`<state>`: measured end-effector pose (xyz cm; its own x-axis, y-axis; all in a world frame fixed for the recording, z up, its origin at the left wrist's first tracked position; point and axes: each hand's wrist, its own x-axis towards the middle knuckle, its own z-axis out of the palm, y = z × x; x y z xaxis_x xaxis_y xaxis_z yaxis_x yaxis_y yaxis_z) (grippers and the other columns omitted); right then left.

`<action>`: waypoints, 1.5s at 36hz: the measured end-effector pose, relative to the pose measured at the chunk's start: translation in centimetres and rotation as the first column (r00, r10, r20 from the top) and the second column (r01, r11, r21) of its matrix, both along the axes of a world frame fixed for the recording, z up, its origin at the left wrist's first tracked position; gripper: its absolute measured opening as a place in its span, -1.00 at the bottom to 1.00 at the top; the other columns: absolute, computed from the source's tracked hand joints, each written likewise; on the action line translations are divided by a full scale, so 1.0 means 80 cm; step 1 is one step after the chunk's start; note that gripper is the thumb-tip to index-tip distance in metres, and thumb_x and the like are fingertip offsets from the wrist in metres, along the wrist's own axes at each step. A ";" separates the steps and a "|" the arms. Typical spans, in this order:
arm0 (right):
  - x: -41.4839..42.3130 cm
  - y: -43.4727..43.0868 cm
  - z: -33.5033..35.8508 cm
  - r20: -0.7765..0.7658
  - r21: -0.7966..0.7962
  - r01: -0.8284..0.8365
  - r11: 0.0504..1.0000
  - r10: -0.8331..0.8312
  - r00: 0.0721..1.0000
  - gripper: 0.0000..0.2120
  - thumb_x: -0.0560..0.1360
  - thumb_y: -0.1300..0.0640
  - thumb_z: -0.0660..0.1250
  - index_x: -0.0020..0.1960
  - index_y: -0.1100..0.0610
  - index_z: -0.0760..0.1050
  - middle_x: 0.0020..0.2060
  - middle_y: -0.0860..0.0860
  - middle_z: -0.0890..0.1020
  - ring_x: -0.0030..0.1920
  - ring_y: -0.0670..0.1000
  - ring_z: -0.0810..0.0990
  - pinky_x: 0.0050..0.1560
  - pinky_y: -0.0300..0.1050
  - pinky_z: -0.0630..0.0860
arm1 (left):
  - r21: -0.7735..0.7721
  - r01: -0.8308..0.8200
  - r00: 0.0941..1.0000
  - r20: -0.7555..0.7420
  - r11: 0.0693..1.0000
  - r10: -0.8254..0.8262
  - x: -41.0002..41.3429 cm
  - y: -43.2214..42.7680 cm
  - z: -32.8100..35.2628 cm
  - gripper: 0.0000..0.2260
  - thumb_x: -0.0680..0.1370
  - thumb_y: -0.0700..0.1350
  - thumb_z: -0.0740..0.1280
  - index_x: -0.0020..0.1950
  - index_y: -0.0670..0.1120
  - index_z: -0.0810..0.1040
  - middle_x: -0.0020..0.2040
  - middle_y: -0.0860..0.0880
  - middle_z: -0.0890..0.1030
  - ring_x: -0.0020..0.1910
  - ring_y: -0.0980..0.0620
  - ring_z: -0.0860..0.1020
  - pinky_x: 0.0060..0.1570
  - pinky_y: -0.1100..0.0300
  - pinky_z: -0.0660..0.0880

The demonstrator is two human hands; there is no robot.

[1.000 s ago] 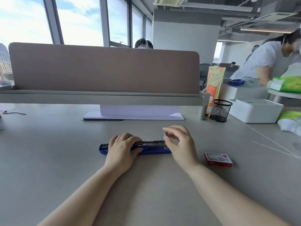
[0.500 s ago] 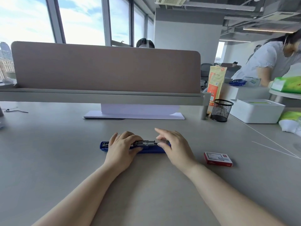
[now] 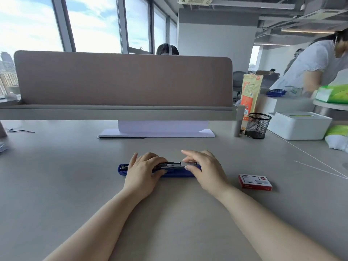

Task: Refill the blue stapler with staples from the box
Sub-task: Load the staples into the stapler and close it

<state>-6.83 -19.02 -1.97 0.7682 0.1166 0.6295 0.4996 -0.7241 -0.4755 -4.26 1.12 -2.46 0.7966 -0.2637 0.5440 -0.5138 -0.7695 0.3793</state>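
Left hand point(image 3: 142, 171): we see it laid over the left half of the blue stapler point(image 3: 175, 173), fingers curled over the top and thumb against the near side, grasping the body.
Right hand point(image 3: 205, 169): it sits on the right end of the stapler; we see the thumb on the near blue edge and the fingertips point(image 3: 185, 160) on the metal top, with the index finger stretched out towards the left. We read this as a light pinch on the stapler; whether anything small is under the fingertips we cannot tell.
Blue stapler: it lies flat and lengthwise across the bench point(image 3: 56, 176), straight ahead of us, opened out; the metal staple channel point(image 3: 170, 164) shows between the two hands, and the left tip pokes out past the left hand.
Staple box point(image 3: 255, 182): red with a white label, it lies flat on the bench to the right of the right hand, near but apart from it, and looks closed.
Bench: grey and mostly bare around the stapler.
Divider panel point(image 3: 122, 80): a brownish screen stands along the far edge of the bench.
Mesh pen cup point(image 3: 257, 125): black, it stands at the far right, just beside a white lidded box point(image 3: 299, 125).
Other person point(image 3: 308, 66): in a white top, leaning over at the far right.
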 end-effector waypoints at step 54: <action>-0.004 -0.011 -0.003 -0.404 0.138 0.268 0.954 -0.193 0.894 -0.85 0.43 0.10 0.37 -0.04 0.12 0.61 -0.07 0.08 0.67 -0.01 0.12 0.59 0.06 0.01 0.51 | -0.534 -0.242 0.960 -0.252 0.810 0.121 -0.008 0.076 0.017 -0.12 0.29 -0.04 0.55 0.45 0.06 0.09 0.06 0.01 0.56 0.12 -0.01 0.52 0.00 0.14 0.36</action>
<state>-7.19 -19.93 -2.19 0.9439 -0.1826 0.2750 0.0823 -0.6765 -0.7318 -4.89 7.18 -1.09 0.9044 0.1950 0.3795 -0.2541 -0.4684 0.8462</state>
